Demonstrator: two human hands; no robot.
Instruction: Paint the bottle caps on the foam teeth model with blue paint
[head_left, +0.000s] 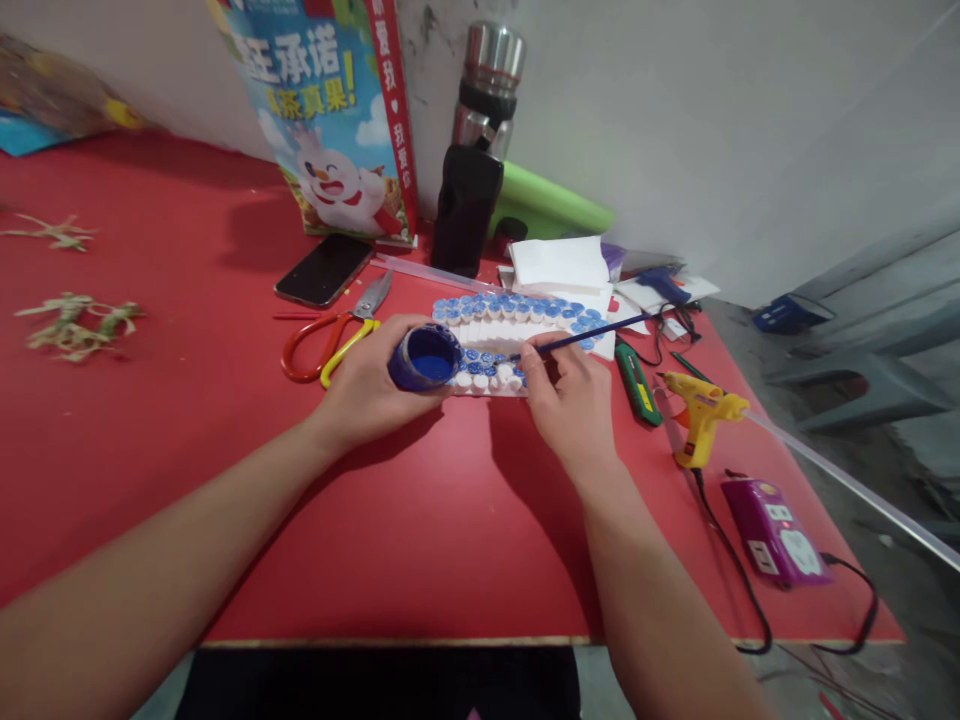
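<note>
My left hand [367, 378] is wrapped round a small jar of blue paint [429, 360], tilted so its opening faces me. A thin blue paintbrush [592, 332] is pinched in my right hand [566, 395], its tip low over a white piece [491, 390] set with rows of small round discs. Many discs at the back [517, 306] are blue on top, as are several in the nearer rows, while some at the front edge are white. Part of the white piece is hidden behind the jar and my right fingers.
Red-and-yellow scissors [322, 345] and a phone [325, 270] lie left. A printed bag [337, 130], a steel flask [491, 75] and a black upright object [466, 210] stand behind. Rightward are a green cutter [638, 385], a yellow glue gun [701, 410] and a purple power box [776, 530] with cords.
</note>
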